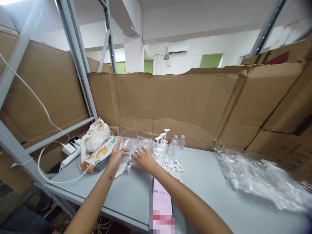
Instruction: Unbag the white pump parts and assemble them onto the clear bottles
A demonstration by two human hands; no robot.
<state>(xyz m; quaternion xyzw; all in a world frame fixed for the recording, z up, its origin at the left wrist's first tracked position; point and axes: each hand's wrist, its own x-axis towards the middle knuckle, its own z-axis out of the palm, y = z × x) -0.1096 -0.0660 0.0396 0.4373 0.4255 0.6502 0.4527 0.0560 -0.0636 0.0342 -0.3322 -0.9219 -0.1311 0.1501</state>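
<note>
My left hand (118,155) has its fingers spread beside a printed cardboard box (103,151), close to a round piece of clear plastic (126,146). Across from it, my right hand (144,160) reaches in with bent fingers at crinkled clear plastic wrap (143,142); whether it grips the wrap is hard to see. Below the hands lies a crumpled white piece (122,170). To the right of my right hand are a pile of small white plastic parts (172,165), several white pump tops (161,144) standing upright and clear bottles (173,146).
A phone (162,201) showing a timer lies at the table's front, partly under my right forearm. Clear bags of white parts (258,178) cover the right side. At left are a white cloth bag (96,133), a power strip (70,157) and a looping cable (39,162). Cardboard (170,100) walls the back.
</note>
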